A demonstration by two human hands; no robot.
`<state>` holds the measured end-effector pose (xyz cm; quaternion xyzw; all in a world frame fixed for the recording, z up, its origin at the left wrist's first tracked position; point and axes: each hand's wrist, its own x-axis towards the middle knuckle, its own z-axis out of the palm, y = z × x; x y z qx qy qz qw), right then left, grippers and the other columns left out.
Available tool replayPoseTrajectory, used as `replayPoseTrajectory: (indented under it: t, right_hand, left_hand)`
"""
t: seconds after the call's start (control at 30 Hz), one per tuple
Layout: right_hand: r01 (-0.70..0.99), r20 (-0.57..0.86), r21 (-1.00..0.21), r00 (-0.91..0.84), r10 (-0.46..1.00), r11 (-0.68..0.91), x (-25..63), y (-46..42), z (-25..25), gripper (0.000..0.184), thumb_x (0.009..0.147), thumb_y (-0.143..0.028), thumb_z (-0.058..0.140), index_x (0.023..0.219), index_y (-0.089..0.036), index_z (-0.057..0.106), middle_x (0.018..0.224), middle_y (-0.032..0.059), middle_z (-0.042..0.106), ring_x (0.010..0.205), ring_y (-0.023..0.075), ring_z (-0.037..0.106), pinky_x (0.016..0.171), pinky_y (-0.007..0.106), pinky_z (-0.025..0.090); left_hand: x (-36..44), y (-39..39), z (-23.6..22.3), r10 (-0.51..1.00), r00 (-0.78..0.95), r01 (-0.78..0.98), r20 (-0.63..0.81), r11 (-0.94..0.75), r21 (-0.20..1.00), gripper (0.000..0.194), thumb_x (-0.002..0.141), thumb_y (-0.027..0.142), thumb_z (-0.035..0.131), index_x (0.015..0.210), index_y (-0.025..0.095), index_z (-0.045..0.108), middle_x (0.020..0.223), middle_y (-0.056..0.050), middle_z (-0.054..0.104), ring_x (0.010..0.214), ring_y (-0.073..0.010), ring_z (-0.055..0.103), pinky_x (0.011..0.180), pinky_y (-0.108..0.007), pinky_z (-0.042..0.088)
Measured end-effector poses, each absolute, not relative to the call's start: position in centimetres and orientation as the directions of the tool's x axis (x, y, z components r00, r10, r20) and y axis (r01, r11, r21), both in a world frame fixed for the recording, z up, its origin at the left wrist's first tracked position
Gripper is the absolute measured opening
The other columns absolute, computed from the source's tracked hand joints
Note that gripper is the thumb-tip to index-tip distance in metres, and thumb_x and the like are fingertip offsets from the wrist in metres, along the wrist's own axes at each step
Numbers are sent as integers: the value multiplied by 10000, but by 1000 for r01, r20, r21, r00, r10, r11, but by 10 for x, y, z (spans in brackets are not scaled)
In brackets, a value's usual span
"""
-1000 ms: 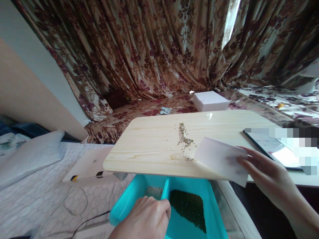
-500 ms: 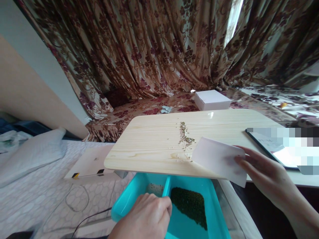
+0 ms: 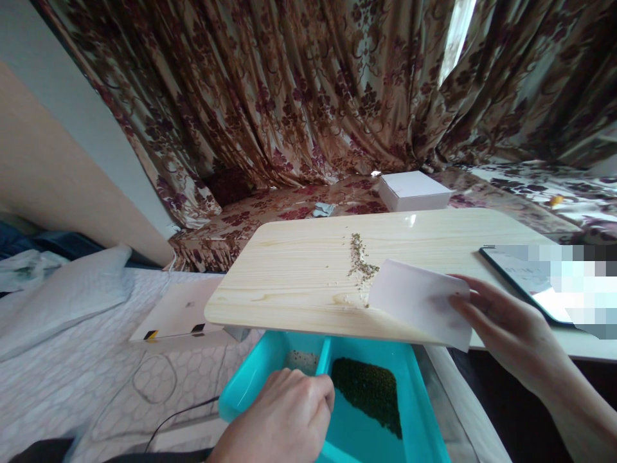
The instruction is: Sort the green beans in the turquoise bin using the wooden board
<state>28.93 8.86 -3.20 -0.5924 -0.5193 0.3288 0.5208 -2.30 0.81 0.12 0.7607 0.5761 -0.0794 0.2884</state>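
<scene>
Between the thumb and fingers of my right hand [image 3: 501,321] is a sheet of white paper [image 3: 414,297], its left edge low over the light wooden tabletop [image 3: 284,270]. Left of that edge lies a scatter of small green grains mixed with pale bits [image 3: 359,260]. My left hand [image 3: 284,411] is closed over the divider of a turquoise two-compartment tray [image 3: 409,386]; what its fingers hold, if anything, is hidden. Dark green grains [image 3: 371,389] fill part of the right compartment, and a few pale and dark grains [image 3: 303,360] lie in the left one.
A dark-edged tablet-like object [image 3: 525,283] lies at the tabletop's right, partly pixelated. Behind the table is a white box [image 3: 414,190]. To the left, a white case [image 3: 178,315] and a cable [image 3: 154,382] rest on the quilted bed [image 3: 72,386]. Patterned curtains [image 3: 289,83] hang behind.
My right hand and the paper have shifted slightly left and up, the paper's edge now closer to the scattered grains. My left hand stays closed at the tray. The view has moved a little.
</scene>
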Motion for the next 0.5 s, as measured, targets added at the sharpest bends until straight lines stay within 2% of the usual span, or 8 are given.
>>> replayPoseTrajectory:
  t: [0.1, 0.17, 0.5]
  right_hand:
    - [288, 161, -952, 180, 971, 104, 291, 89, -36, 492, 721, -479, 805, 1133, -215, 746, 926, 101, 838, 838, 261, 805, 703, 313, 669]
    - [285, 165, -952, 158, 974, 115, 292, 88, -37, 485, 726, -486, 804, 1128, -220, 750, 923, 101, 840, 822, 265, 806, 680, 319, 672]
    - [232, 154, -969, 280, 948, 89, 281, 86, -27, 471, 537, -478, 863, 943, -260, 767, 787, 64, 827, 687, 254, 788, 541, 281, 642]
  left_hand:
    - [-24, 8, 1, 832, 323, 921, -450, -166, 353, 349, 986, 189, 337, 981, 232, 684, 1005, -78, 731, 1022, -288, 649, 920, -384, 451]
    - [-25, 8, 1, 832, 324, 919, -450, -163, 359, 348, 985, 197, 335, 975, 232, 680, 1005, -79, 730, 1022, -291, 648, 917, -389, 453]
    - [-26, 8, 3, 836, 318, 920, -447, -159, 358, 346, 986, 194, 329, 971, 232, 672, 986, -71, 725, 1013, -283, 645, 917, -387, 445]
